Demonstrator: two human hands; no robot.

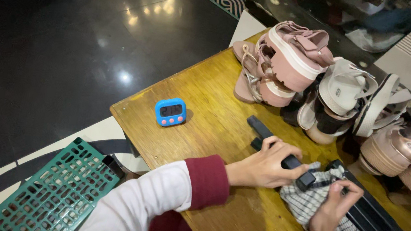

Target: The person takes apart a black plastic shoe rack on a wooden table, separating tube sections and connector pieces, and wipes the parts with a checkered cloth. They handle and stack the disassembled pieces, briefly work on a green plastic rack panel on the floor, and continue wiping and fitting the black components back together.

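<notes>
Two hands work at lower right of the frame on the wooden worktop (207, 105). I see the left hand (265, 166) with its fingers clamped on a black flat sandal (278, 146), which lies slanted across the worktop toward centre. The right hand (332, 214) has its fingers pinched together on a checked cloth (305, 203), which touches the sandal's near end. Just beside them, a second black sandal (372, 214) lies at right. At centre stands a blue digital timer (170, 112). Pink, white and beige sandals (297, 59) are piled at upper right. A green plastic crate (55, 193) sits lower left, on the dark floor (40, 41).
</notes>
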